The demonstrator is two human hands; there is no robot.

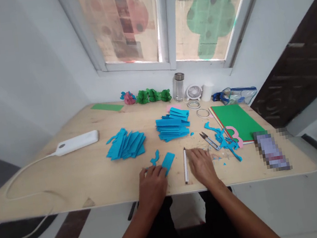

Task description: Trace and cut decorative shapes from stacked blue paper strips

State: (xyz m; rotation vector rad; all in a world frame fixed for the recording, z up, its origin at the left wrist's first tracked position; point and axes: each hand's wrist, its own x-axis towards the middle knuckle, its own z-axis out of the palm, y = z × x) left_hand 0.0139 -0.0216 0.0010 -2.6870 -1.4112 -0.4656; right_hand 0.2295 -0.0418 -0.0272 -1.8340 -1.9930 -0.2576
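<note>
My left hand (152, 181) lies low over the table near its front edge, fingers bent, with the thumb side on a small blue paper strip (168, 162). A curled blue scrap (155, 158) is just beyond its fingertips. My right hand (201, 165) rests on the tabletop with fingers loosely bent and nothing visible in it. Just left of it, a white pen (185, 166) lies with its dark tip pointing away from me. Further off are a fanned pile of blue paper strips (126, 144) and a stacked pile of folded blue strips (173, 126).
Thread snips (209, 141) lie beside tangled blue offcuts (224, 141). Green paper sheets (238, 121) and a pink cutout (234, 134) are at right, near a blurred object (271, 151). A white power strip (77, 142) sits left. A glass bottle (179, 88) and small fan (194, 92) stand behind.
</note>
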